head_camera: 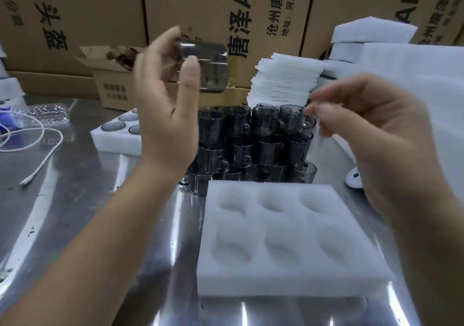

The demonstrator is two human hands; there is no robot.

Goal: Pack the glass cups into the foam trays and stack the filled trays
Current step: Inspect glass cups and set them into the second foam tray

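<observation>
Head view: empty foam tray [288, 270] on near surface [75, 200], glass cups [263, 135] piled just behind. L hand [163, 115] raised, fingers [190, 74] gripping one cup [211, 67] on its side; R hand [376, 135] fingers [334, 115] curled, blurred, can't tell if holding anything

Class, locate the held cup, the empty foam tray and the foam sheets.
held cup [204, 68], head view, side wall
empty foam tray [288, 271], head view, front rim
foam sheets [288, 67], head view, top sheet

Smoky grey cups [253, 145] stand stacked behind an empty six-hollow white tray [288, 273]; one cup [208, 67] is raised, lying sideways.
</observation>
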